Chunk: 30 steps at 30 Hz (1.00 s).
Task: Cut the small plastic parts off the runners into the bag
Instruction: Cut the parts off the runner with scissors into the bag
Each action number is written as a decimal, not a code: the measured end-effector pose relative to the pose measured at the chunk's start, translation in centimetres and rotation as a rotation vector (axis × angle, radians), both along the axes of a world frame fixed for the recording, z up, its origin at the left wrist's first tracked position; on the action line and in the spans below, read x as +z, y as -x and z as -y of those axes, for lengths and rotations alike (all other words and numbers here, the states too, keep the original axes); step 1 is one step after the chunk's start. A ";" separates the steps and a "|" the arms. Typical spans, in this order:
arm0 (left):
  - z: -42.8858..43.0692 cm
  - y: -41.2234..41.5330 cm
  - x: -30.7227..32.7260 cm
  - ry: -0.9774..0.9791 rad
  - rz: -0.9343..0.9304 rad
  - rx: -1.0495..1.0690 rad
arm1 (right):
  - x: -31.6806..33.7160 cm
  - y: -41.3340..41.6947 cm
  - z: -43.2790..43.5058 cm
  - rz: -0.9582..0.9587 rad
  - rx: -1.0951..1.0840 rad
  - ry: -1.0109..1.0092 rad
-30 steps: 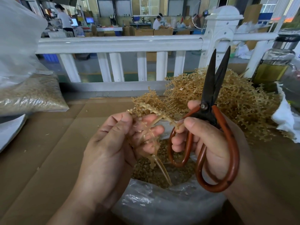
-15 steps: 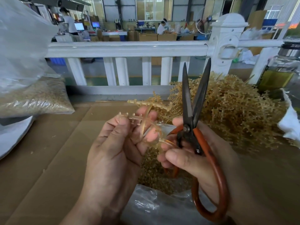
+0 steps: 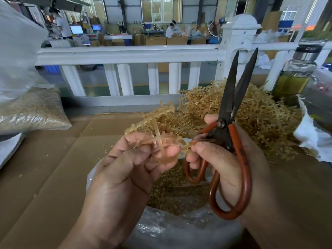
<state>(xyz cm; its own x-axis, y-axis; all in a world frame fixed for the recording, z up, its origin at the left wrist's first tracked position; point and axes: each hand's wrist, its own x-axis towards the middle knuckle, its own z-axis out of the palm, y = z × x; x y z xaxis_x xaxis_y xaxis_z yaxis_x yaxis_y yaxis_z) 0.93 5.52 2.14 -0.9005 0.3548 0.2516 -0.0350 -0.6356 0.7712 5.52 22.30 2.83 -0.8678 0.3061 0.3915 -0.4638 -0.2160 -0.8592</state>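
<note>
My left hand (image 3: 125, 162) pinches a tan translucent plastic runner (image 3: 158, 139) with small parts along its branches. My right hand (image 3: 222, 159) grips red-handled scissors (image 3: 228, 133), blades slightly apart and pointing up; its thumb and forefinger also touch the runner's right tip. Both hands hover above a clear plastic bag (image 3: 170, 230) holding a mound of cut tan parts (image 3: 177, 191). Behind lies a big pile of uncut runners (image 3: 255, 115).
Brown cardboard (image 3: 53, 159) covers the table. A second bag of parts (image 3: 30, 110) lies at the left. A glass bottle with yellowish liquid (image 3: 296, 74) stands at the right beside white plastic (image 3: 312, 139). A white railing (image 3: 125, 54) runs behind.
The runner has been turned in my left hand, its long stem no longer hanging down into the bag. The scissors shifted from tilting right to upright, and the blades opened a little.
</note>
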 end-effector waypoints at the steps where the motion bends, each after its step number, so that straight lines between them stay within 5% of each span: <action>1: 0.0 0.0 -0.1 0.005 -0.006 -0.009 | 0.0 0.0 -0.1 -0.001 -0.008 -0.005; 9: 0.3 0.2 0.0 0.042 0.030 -0.143 | -0.1 0.1 -0.4 0.029 -0.112 -0.112; 14: 1.2 -0.1 0.9 -0.073 0.141 -0.567 | 0.1 0.1 -0.6 0.005 -0.116 -0.101; 21: 2.4 0.4 1.2 -0.007 0.160 -0.740 | 0.4 0.0 -1.0 0.070 -0.094 -0.160; 30: 1.6 -0.7 0.7 0.395 0.003 -0.319 | 1.0 -0.3 -1.4 0.099 -0.069 -0.264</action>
